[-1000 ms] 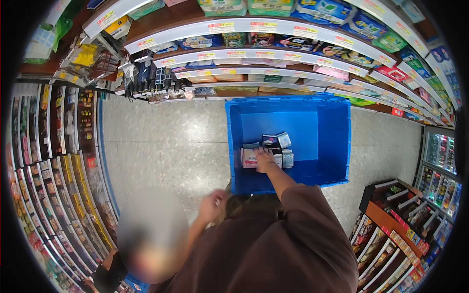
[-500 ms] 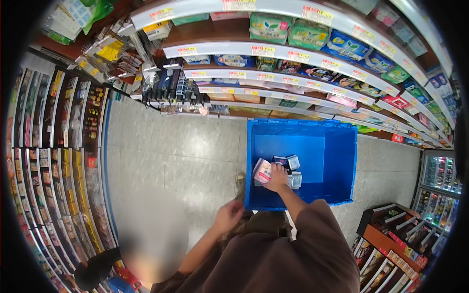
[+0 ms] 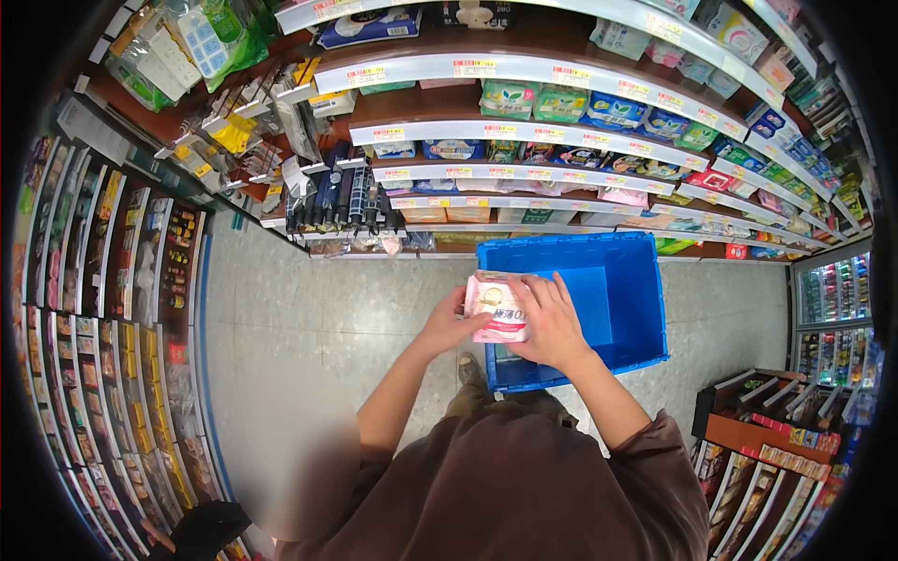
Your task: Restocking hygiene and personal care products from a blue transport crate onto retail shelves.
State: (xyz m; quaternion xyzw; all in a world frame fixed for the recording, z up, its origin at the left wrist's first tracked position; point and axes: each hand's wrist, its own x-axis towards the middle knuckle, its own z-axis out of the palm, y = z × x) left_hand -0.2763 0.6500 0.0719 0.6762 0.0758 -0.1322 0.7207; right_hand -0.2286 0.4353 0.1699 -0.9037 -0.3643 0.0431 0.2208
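A plump pink-and-white soft pack (image 3: 493, 304) is held up in front of me between both hands, above the left side of a blue plastic crate (image 3: 663, 309). My left hand (image 3: 447, 323) grips its left edge, with the thumb across the front. From the right, my right hand (image 3: 552, 327) closes on the pack's other side, its fingers over the upper right corner. The crate stands open-topped on the floor. My hands and the pack cover its left part, so most of what lies there is hidden.
Shelves (image 3: 543, 68) of packaged goods run along the far side. Umbrellas (image 3: 351, 196) hang at their left end. More shelving (image 3: 103, 346) lines the left, a glass-door cooler (image 3: 832, 290) and low rack (image 3: 767, 425) stand right. Another person's dark sleeve (image 3: 201, 531) shows lower left.
My right hand has lifted the pink-and-white pack out of the crate and toward the left. My left hand, free before, has come up and taken hold of it too. The view has tilted upward.
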